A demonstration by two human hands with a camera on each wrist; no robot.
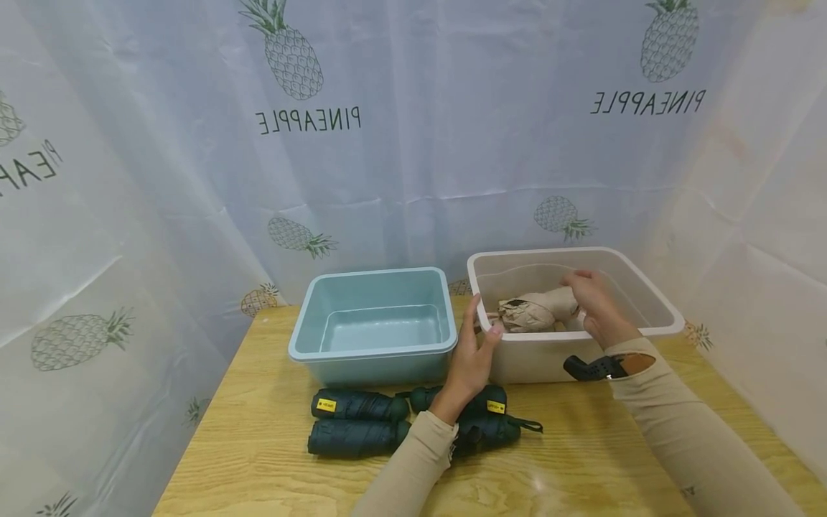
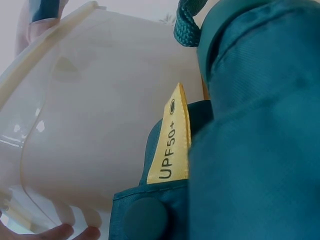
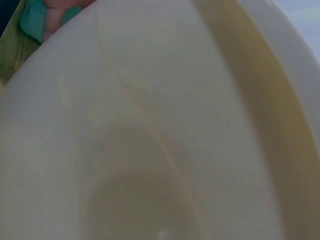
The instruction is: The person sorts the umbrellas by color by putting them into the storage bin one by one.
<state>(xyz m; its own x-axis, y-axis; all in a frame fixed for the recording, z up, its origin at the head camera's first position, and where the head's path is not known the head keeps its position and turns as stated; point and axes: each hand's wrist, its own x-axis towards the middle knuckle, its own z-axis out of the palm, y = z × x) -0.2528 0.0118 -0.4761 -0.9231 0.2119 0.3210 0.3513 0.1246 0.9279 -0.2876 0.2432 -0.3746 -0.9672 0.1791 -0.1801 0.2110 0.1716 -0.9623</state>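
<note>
My right hand (image 1: 596, 305) reaches into the white bin (image 1: 536, 362) and grips the end of a beige folded umbrella (image 1: 543, 309). Another beige bundle lies against it, partly hidden by the front rim. At the bin's near left corner is my left hand (image 1: 470, 365), its fingers extended along the left side and its thumb at the front rim. Fingertips (image 2: 60, 231) touch the bin's outer wall in the left wrist view. Under that forearm lie several dark teal folded umbrellas (image 1: 358, 439), with yellow tags on some. The right wrist view shows mostly the bin's wall (image 3: 150, 75).
A light blue bin (image 1: 381, 370) stands left of the white one, its inner floor in sight. Both rest on a wooden table (image 1: 245, 445). Behind and at the sides hangs a white pineapple-print curtain (image 1: 433, 143). A black wrist mount (image 1: 591, 368) sits at the right sleeve.
</note>
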